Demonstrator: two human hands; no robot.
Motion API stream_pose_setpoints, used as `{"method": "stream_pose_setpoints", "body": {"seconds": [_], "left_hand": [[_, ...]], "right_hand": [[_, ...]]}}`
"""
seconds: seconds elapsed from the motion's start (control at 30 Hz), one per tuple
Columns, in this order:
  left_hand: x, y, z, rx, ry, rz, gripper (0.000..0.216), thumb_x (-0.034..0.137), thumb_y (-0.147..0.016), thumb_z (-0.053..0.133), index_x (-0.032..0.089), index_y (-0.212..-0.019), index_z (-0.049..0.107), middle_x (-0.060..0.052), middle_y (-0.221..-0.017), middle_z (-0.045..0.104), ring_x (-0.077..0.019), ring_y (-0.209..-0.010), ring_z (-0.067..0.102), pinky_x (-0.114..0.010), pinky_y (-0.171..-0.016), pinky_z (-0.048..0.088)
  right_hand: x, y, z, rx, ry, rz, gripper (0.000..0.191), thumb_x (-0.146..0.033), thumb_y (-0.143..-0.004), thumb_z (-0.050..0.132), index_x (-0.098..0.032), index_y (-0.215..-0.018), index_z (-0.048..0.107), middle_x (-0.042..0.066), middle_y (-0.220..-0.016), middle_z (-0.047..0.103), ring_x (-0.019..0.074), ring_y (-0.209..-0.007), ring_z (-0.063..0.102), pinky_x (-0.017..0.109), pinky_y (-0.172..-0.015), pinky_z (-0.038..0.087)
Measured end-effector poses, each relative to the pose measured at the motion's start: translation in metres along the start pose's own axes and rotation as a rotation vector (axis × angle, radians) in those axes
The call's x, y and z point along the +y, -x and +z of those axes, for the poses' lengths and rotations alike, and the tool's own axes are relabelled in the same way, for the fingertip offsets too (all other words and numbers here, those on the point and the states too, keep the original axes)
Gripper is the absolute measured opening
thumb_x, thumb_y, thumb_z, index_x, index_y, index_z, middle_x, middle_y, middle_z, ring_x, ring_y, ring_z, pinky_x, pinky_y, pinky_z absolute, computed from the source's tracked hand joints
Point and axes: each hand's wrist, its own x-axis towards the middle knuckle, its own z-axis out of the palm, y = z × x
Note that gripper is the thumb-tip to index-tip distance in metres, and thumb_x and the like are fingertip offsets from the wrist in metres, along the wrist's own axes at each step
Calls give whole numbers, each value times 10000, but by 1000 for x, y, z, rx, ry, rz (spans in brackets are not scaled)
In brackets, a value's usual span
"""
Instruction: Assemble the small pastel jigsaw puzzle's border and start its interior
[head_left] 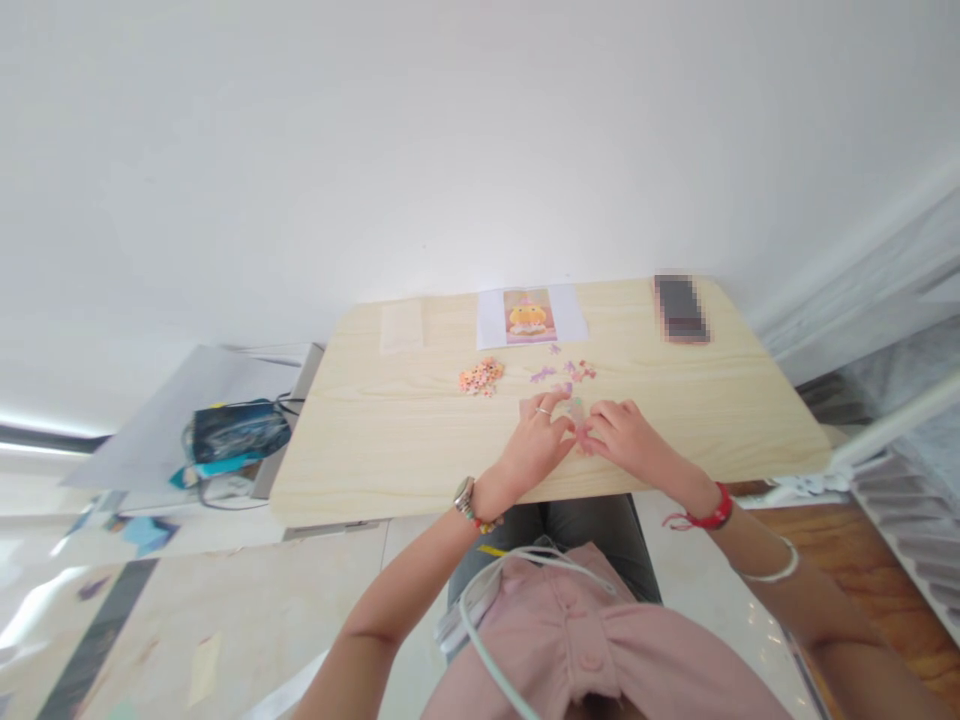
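Both hands are close together near the front edge of the table, bent over a small patch of joined jigsaw puzzle pieces in pale green and pink. My left hand has its thumb and index finger closed at the left side of the patch. From the right, my right hand pinches at a pink puzzle piece, with the fingertips nearly meeting those of the left. Just beyond the hands lie loose purple pieces and reddish-pink pieces. A heap of orange pieces is farther left.
A sheet with a printed pumpkin picture lies at the table's back, with a pale translucent sheet to its left. A dark phone-like object is at the back right. Left of the table sits a dark bag. A white cable crosses my lap.
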Motion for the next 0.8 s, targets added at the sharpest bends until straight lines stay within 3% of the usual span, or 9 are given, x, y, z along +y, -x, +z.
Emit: {"method": "stream_pose_setpoints", "body": {"seconds": [0.27,0.8], "left_hand": [[17,26,23,13,13,-17,62,179,-763,555,182,-809,598,-103,-1174,455,-249,-1124,398,-459,-899,428],[17,28,32,56,29,-97,67,163,-729,595,172,-794,608,-103,-1159,440,-248,-1088,409,-433,-910,413]], "right_hand": [[-11,27,11,-6,-16,-17,198,-255,-882,407,-160,-835,575,76,-796,571,182,-810,487,324,-691,313],[-10,28,14,12,37,-52,203,-264,-886,411,-159,-827,574,59,-809,565,162,-788,479,314,-709,291]]}}
